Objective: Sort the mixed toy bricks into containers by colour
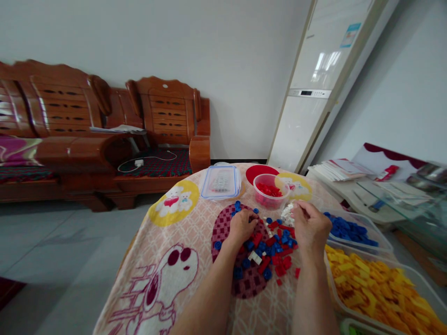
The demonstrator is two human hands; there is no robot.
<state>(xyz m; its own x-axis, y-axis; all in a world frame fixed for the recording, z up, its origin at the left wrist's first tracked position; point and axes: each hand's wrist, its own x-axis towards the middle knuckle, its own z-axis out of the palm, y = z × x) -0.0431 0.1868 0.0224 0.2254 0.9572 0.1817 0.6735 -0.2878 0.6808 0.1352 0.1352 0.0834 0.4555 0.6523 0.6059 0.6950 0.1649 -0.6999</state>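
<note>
A mixed heap of red, blue and white toy building bricks point(266, 251) lies spread over a dark red patterned oval on the tablecloth. At its upper left edge is my left hand point(242, 226), its fingers curled down among the bricks; whatever they grip is hidden. My right hand point(312, 227) is raised beside a small pile of white bricks point(287, 215), thumb and fingertips pinched together. Anything in that pinch is too small or covered to name. Just behind the white pile stands a clear round tub point(256, 193) with red bricks point(268, 190) in it.
A blue-rimmed lidded box point(205, 188) and a red round lid point(252, 172) lie at the far side. To the right stand containers of blue bricks point(352, 231) and yellow bricks point(380, 291). Beyond are a paper-laden side table point(352, 193) and a wooden sofa point(167, 111).
</note>
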